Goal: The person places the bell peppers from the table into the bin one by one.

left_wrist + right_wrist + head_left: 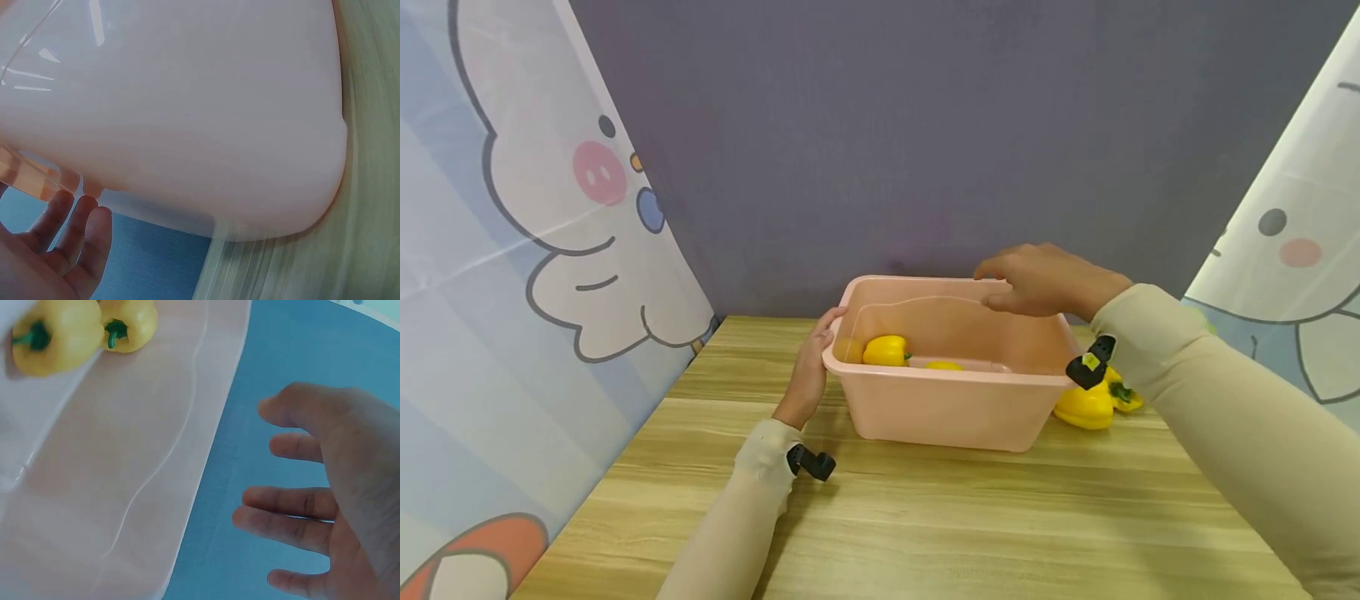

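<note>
A pink plastic bin (951, 408) stands on the wooden table. My left hand (808, 371) holds its left rim, and in the left wrist view fingers (97, 240) reach up under that rim. Inside the bin at the left lies a yellow bell pepper (884, 351); a second yellow bell pepper (943, 365) is mostly hidden by the front wall. Both peppers, with green stems, appear in the right wrist view. Over the bin's back right part hovers my right hand (1048, 279), its fingers spread and nothing in them.
Right of the bin, more yellow bell peppers (1086, 408) lie on the table (925, 517), partly covered by the right wrist. A dark grey wall (925, 142) rises behind the bin. Cartoon-printed curtains (542, 167) flank the table on both sides.
</note>
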A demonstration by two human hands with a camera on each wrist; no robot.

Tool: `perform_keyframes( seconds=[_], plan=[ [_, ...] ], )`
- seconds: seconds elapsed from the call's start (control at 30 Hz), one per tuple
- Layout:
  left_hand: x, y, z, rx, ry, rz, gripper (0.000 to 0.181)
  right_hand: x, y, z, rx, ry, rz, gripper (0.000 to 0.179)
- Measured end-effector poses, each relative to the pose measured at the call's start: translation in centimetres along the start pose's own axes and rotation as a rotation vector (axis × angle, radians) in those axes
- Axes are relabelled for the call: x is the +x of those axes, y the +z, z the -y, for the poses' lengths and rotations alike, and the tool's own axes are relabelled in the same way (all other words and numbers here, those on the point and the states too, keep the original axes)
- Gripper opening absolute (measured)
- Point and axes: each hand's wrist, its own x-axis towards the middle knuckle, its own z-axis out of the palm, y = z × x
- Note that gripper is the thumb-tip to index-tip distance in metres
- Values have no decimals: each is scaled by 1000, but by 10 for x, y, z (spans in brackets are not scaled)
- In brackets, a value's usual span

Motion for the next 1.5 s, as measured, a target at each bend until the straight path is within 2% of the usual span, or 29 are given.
perform_keyframes(
  seconds=[0.13, 0.37, 0.5, 0.63, 0.77, 0.9, 1.17, 1.33, 1.5],
  plan=[
    [-1, -1, 0, -1, 7, 1, 54, -16, 1, -7, 33, -3, -85, 38],
    [0, -4, -2, 3, 20, 4, 55, -43, 13, -15, 66, -27, -298, 30],
    [-3, -5, -1, 6, 14, -3, 55, -54, 19, -16, 94, -12, -361, 29],
    [-5, -6, 1, -2, 10, -2, 55, -67, 23, -17, 118, 15, -402, 30],
    [-4, -7, 1, -20, 18, 7, 53, -83, 28, -19, 180, 89, -421, 35],
    [-4, -6, 1, -22, 15, 9, 53, -101, 41, -23, 226, 168, -446, 40],
    [-3, -6, 1, -47, 30, 8, 55, -126, 70, -26, 260, 273, -541, 35],
    [-5, -5, 1, -50, 14, 2, 53, -135, 89, -31, 269, 251, -550, 33],
    [-4, -6, 0, -43, 22, 17, 52, -134, 98, -37, 249, 218, -569, 31]
  ],
)
